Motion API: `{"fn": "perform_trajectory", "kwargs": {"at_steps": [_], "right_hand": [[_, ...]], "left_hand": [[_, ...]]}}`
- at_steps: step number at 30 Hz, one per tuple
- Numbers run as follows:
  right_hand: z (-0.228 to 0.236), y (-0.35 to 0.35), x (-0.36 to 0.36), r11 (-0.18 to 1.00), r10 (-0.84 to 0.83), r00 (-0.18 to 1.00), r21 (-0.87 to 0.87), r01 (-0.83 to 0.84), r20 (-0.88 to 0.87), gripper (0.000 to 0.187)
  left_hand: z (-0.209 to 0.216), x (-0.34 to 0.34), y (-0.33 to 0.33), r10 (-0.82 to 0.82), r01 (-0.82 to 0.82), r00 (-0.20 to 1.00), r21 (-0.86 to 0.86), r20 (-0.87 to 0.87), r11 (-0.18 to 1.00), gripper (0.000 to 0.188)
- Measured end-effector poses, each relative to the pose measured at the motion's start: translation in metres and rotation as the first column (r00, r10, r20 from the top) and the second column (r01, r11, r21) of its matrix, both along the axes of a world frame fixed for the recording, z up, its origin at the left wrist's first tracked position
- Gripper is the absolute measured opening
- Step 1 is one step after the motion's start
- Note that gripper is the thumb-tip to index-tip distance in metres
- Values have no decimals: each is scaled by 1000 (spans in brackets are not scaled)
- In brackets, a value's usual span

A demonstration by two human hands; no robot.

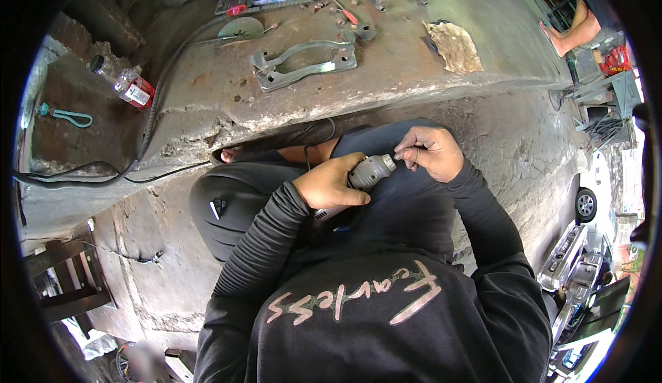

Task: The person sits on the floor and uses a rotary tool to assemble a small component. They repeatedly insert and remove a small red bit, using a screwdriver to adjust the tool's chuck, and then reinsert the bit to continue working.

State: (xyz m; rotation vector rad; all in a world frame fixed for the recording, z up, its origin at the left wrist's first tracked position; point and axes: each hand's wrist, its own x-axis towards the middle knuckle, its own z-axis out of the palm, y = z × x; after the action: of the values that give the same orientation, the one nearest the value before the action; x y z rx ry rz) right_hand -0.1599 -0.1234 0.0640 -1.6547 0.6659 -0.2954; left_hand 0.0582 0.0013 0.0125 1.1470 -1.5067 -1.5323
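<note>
- Your left hand (329,184) is wrapped around the grey, barrel-shaped body of a small rotary hand tool (369,172), fingers curled tight on it. The tool sits over your lap, just below the front edge of the worn concrete bench (207,100), not resting on anything. If that grip loosens, the tool likely drops onto your legs or the floor.
- Your right hand (433,153) has its fingertips pinched together on the tool's nose end. I cannot tell what sits in the nose. If the tool starts while your fingers are there, they risk being caught or cut.
- A thin dark cord (318,142) seems to run up from beside your left hand over the bench's front edge. Tugging the tool could snag it on that rough edge and jerk your aim.
- Your long black sleeves (262,245) lie close to the tool; loose cloth near a spinning tip may wind in.
- On the bench, well apart from your hands, a bare metal bracket with two arms (303,62) lies near the middle, and a clear plastic bottle with a red label (127,85) lies toward the left end. Small red-and-silver bits (345,12) are scattered near the back edge; a dragged cord could sweep them off.
</note>
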Motion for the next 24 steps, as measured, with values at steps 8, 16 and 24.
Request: {"fn": "perform_trajectory", "kwargs": {"at_steps": [8,16,24], "right_hand": [[-12,-7,-6,999,3,999,-38,-2,43,3],[50,-65,-40,962,-116,978,-227,154,175,12],[4,-29,-8,994,-74,982,88,59,175,12]], "left_hand": [[-3,1,-2,3,-3,1000,-16,28,1000,64],[-10,20,0,87,-41,966,189,-244,981,62],[-4,14,6,96,-94,994,36,-53,995,64]]}}
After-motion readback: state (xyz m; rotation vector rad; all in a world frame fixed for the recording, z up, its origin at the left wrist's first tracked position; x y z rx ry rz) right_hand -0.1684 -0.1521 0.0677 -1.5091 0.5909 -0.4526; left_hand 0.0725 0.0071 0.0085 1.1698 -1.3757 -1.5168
